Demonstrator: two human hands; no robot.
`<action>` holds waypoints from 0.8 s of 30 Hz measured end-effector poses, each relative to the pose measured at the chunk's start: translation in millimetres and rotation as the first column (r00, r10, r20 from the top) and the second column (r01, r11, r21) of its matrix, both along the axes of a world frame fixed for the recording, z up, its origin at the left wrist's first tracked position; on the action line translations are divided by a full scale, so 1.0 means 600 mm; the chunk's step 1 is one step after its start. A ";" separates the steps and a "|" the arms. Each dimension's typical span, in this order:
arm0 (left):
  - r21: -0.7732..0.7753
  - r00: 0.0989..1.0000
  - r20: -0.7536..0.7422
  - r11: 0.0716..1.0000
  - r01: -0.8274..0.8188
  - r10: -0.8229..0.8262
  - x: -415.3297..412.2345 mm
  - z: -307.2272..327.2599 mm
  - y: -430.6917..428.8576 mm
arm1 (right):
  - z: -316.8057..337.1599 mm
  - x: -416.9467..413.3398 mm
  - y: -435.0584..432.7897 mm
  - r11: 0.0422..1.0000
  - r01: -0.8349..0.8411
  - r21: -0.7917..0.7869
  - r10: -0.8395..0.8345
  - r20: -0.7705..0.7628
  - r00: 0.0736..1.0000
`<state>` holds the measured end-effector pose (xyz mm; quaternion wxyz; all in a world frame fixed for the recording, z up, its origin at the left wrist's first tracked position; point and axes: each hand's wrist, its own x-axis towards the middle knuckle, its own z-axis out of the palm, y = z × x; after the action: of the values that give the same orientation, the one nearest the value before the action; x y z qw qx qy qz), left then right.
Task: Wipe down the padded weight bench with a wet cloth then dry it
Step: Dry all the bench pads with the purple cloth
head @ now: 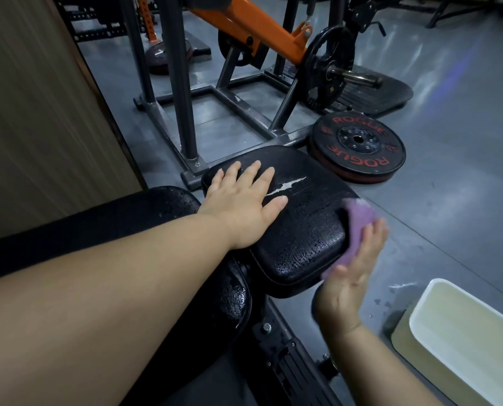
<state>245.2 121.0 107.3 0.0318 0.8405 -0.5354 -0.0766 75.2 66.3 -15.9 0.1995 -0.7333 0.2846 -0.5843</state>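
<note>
Item: black bench pad (303,235), frame centre, beaded wet, cracked beside my left hand (241,206), which lies flat on it, fingers straight. My right hand (352,271) presses the purple cloth (358,227) to the pad's right edge, fingers extended. Grey floor (449,171); red-lettered weight plate (358,148) beyond; orange machine (259,27) at top. White tub (420,306), lower right: pale liquid.

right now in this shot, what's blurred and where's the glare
Head view: the right hand and purple cloth are motion-blurred against the side of the seat pad; the left hand flat on top is sharp; glare streaks the grey floor at upper right; water beads glint on the pad.
</note>
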 end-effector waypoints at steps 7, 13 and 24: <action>0.006 1.000 0.010 1.000 -0.005 0.005 0.000 -0.001 0.001 | -0.045 -0.011 0.041 0.944 -0.094 -0.316 0.019 -0.233 0.972; 0.040 1.000 -0.017 0.999 -0.001 0.002 -0.002 0.009 0.004 | 0.015 -0.015 -0.003 1.000 0.004 0.023 -0.002 -0.104 0.995; 0.169 0.979 0.148 0.972 -0.161 0.137 0.053 0.040 0.133 | 0.054 -0.042 0.054 0.882 -0.342 -0.323 0.162 -0.475 0.865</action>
<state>276.7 201.0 131.1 -0.0750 0.8810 -0.4626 -0.0647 50.0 98.9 16.5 0.0544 -0.9010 0.0970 -0.4194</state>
